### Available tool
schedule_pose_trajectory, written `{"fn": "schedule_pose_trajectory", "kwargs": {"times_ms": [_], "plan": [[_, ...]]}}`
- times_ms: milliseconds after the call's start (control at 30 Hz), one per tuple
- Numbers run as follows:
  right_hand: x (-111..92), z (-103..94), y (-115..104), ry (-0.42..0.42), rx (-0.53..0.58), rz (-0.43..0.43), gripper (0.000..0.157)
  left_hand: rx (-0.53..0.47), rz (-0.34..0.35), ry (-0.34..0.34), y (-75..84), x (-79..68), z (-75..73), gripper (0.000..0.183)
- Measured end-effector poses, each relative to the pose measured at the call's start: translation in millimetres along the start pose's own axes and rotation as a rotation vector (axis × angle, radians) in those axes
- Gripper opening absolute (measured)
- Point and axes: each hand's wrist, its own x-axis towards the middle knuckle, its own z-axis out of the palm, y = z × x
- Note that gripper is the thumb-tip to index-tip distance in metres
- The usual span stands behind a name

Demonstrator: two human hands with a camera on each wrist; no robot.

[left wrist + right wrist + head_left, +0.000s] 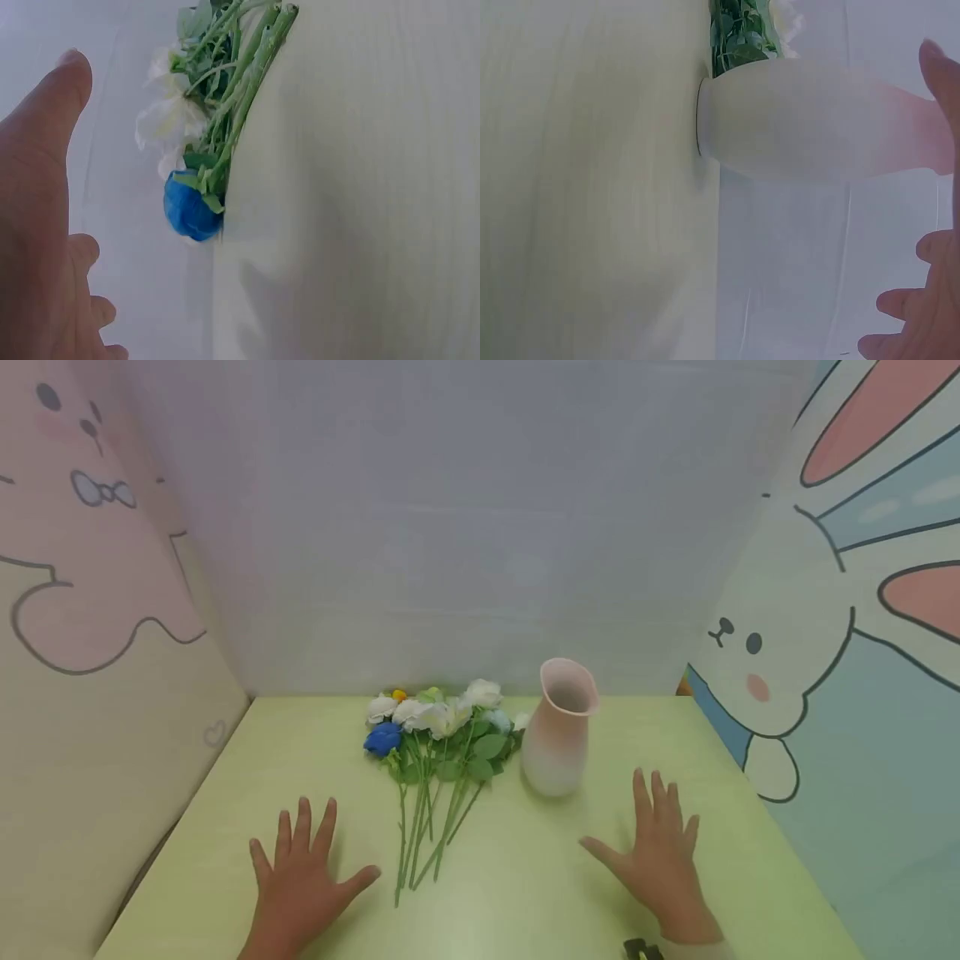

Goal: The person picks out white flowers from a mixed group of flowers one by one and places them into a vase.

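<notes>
My left hand [300,885] is spread above the table's left front, fingers straight, holding nothing. On the other side my right hand [660,864] is likewise spread and holds nothing. Between them lies a bunch of artificial flowers [448,718], mostly white, with long green stems pointing toward me. A blue rose [383,739] is at the bunch's left edge; the left wrist view shows the blue rose [191,206] beyond the thumb. A pink-and-white vase [557,752] stands upright right of the flowers, nearest my right hand. In the right wrist view, the vase [795,124] is apart from the fingers.
The pale yellow-green table [525,885] meets a plain back wall [465,527]. Side panels carry cartoon figures, a pink one [97,552] at left and a white rabbit [780,635] at right. A small dark object [642,950] is by my right wrist.
</notes>
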Motion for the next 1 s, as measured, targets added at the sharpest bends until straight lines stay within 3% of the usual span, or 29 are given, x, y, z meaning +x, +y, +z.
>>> {"fn": "schedule_pose_trajectory", "kwargs": {"times_ms": [233,567,800,1000], "plan": [[12.7,13.0,-8.8,0.027,0.011,-0.069,0.123,-0.095,0.064,-0.032,28.4,17.5,17.5,0.109],[40.0,23.6,-19.8,0.082,0.132,-0.196,0.119,-0.235,0.120,-0.074,50.7,44.3,16.1,0.095],[67.7,24.8,-28.9,0.016,0.284,-0.094,0.117,-0.313,0.175,-0.054,57.9,68.0,25.9,0.089],[82.8,33.2,-38.6,0.029,0.359,-0.046,0.118,-0.366,0.145,-0.091,67.8,88.7,33.5,0.080]]}}
